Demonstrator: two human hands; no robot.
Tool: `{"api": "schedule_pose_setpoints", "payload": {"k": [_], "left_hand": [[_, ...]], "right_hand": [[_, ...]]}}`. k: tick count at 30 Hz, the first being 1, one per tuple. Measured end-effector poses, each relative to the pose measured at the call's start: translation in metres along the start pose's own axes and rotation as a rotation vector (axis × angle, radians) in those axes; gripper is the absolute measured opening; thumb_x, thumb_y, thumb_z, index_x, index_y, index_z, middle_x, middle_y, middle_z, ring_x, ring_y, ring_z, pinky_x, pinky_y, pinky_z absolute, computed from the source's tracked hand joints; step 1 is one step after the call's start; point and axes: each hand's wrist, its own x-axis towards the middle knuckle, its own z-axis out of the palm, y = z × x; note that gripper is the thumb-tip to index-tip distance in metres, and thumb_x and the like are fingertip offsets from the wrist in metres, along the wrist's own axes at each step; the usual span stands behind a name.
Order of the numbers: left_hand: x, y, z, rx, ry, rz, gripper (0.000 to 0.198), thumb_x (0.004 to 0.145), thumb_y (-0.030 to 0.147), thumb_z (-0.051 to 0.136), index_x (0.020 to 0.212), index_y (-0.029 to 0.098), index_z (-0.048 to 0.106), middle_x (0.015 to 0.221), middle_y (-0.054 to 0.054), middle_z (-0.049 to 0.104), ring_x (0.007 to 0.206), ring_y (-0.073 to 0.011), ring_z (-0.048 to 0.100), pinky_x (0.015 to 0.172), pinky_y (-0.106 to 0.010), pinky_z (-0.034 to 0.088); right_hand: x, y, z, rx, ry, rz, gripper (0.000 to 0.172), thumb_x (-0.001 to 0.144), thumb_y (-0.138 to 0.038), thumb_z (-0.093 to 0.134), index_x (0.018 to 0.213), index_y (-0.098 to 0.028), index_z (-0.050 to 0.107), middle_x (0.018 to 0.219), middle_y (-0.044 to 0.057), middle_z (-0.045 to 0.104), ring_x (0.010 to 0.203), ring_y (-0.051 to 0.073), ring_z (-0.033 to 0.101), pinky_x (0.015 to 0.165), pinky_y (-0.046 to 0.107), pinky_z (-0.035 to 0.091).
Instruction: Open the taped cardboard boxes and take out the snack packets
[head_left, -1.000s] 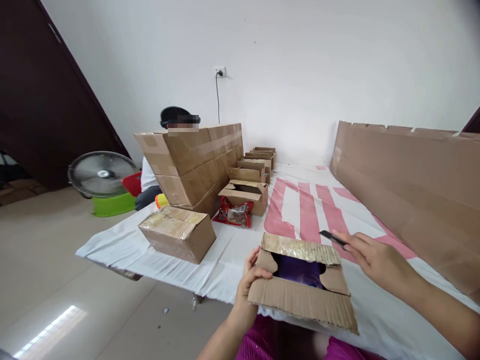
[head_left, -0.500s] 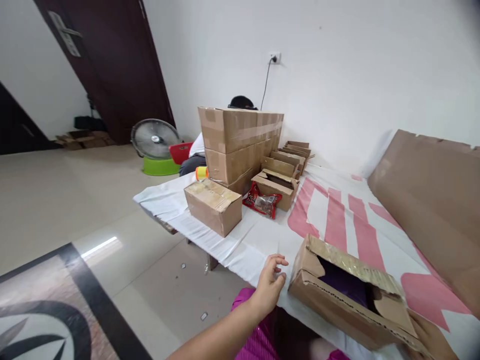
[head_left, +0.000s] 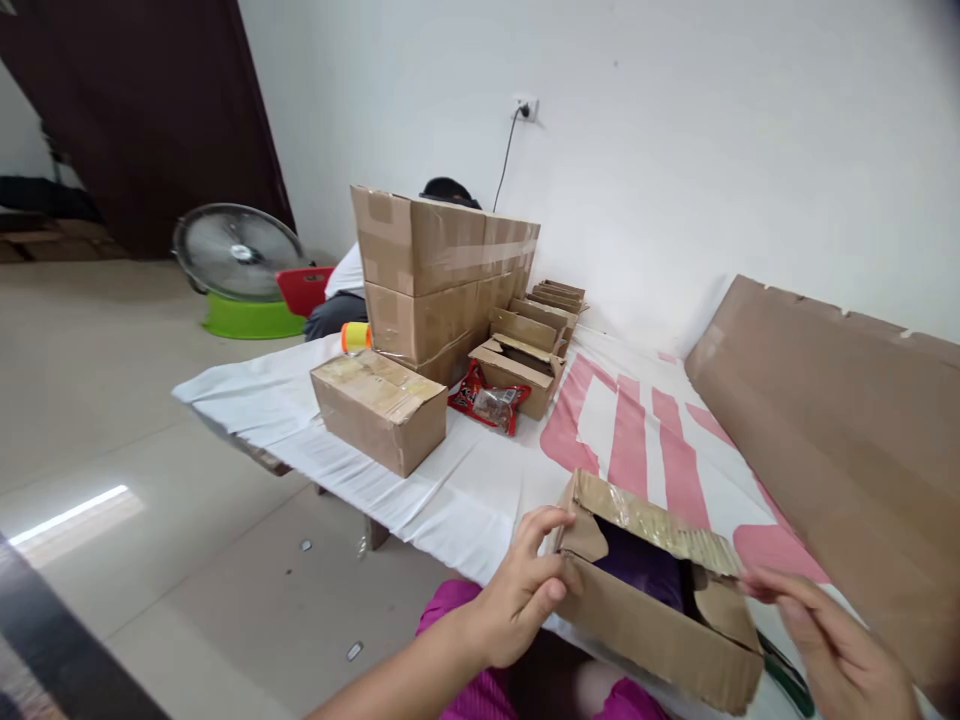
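A small cardboard box point(head_left: 652, 625) sits at the table's near edge, its top partly open. Inside shows something dark purple point(head_left: 637, 565), partly hidden by the flaps. My left hand point(head_left: 521, 585) is closed around the box's left end, thumb on the near side and fingertips by the upper corner. Fingers of my right hand point(head_left: 832, 635), slightly blurred, come together at the right end of the far flap point(head_left: 652, 520). Beneath that hand, beside the box, lies a dark green curved thing point(head_left: 786, 676), mostly hidden.
A closed carton point(head_left: 379, 410) and a red snack packet point(head_left: 491, 397) lie farther along the cloth-covered table point(head_left: 480, 500). Behind them are stacked cartons point(head_left: 442, 250) and a row of open boxes point(head_left: 517, 365). A large cardboard sheet point(head_left: 832, 420) leans at right. A person sits behind the stack.
My left hand has moved from beside the box onto its left end. My right hand has left the box's lower right end and come up to the far flap. The view has turned right.
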Motion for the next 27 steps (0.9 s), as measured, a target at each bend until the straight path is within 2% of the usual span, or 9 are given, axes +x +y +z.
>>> {"api": "schedule_pose_setpoints", "payload": {"k": [4,7,10,14,20,25,27], "left_hand": [[-0.003,-0.005,0.014,0.077,0.032,-0.019,0.019,0.092,0.032,0.050,0.085,0.023,0.064,0.143,-0.011,0.040,0.133,-0.0278,0.037,0.106,-0.044,0.039],[-0.005,-0.009,0.018,0.107,0.033,0.000,0.012,0.091,0.023,0.051,0.085,0.022,0.062,0.144,-0.010,0.038,0.131,-0.0268,0.037,0.104,-0.043,0.039],[-0.005,-0.011,0.017,0.111,0.024,0.014,0.012,0.091,0.019,0.049,0.086,0.022,0.060,0.145,-0.009,0.035,0.131,-0.0259,0.035,0.104,-0.042,0.039],[-0.007,-0.014,0.019,0.116,0.030,0.023,0.012,0.091,0.018,0.048,0.087,0.022,0.058,0.145,-0.008,0.033,0.131,-0.0256,0.032,0.105,-0.042,0.037],[-0.009,-0.016,0.021,0.118,0.011,0.010,0.012,0.092,0.017,0.046,0.088,0.022,0.057,0.147,-0.007,0.030,0.131,-0.0254,0.031,0.105,-0.042,0.036],[-0.010,-0.015,0.020,0.125,0.004,0.003,0.012,0.092,0.017,0.046,0.087,0.022,0.056,0.148,-0.007,0.030,0.127,-0.0247,0.033,0.104,-0.041,0.036],[-0.010,-0.013,0.019,0.118,0.003,0.003,0.011,0.092,0.018,0.047,0.087,0.021,0.056,0.147,-0.007,0.030,0.127,-0.0251,0.034,0.104,-0.042,0.036]], "right_hand": [[0.024,-0.051,0.009,0.015,-0.242,-0.327,0.026,0.093,-0.026,0.051,0.114,-0.027,0.066,0.112,0.004,0.071,0.106,0.020,0.067,0.088,0.029,0.057],[0.034,-0.067,0.020,0.010,-0.297,-0.441,0.030,0.093,-0.021,0.050,0.120,-0.025,0.062,0.111,0.005,0.071,0.107,0.018,0.066,0.089,0.028,0.057],[0.041,-0.067,0.028,0.030,-0.225,-0.476,0.027,0.092,-0.017,0.050,0.113,-0.024,0.064,0.102,0.004,0.072,0.098,0.017,0.067,0.084,0.028,0.058],[0.064,-0.063,0.037,0.022,-0.103,-0.435,0.018,0.092,-0.017,0.051,0.101,-0.023,0.066,0.096,0.006,0.069,0.092,0.020,0.065,0.081,0.036,0.056],[0.096,-0.065,0.053,0.002,-0.179,-0.452,0.012,0.089,-0.017,0.058,0.097,-0.022,0.066,0.095,0.005,0.069,0.090,0.020,0.063,0.078,0.037,0.055],[0.096,-0.065,0.065,-0.148,-0.141,-0.634,0.018,0.091,-0.010,0.050,0.095,-0.019,0.065,0.097,0.007,0.071,0.095,0.022,0.063,0.085,0.042,0.052],[0.096,-0.065,0.066,-0.169,-0.161,-0.624,0.019,0.091,-0.009,0.047,0.094,-0.018,0.063,0.094,0.007,0.070,0.090,0.022,0.064,0.081,0.039,0.052]]}}
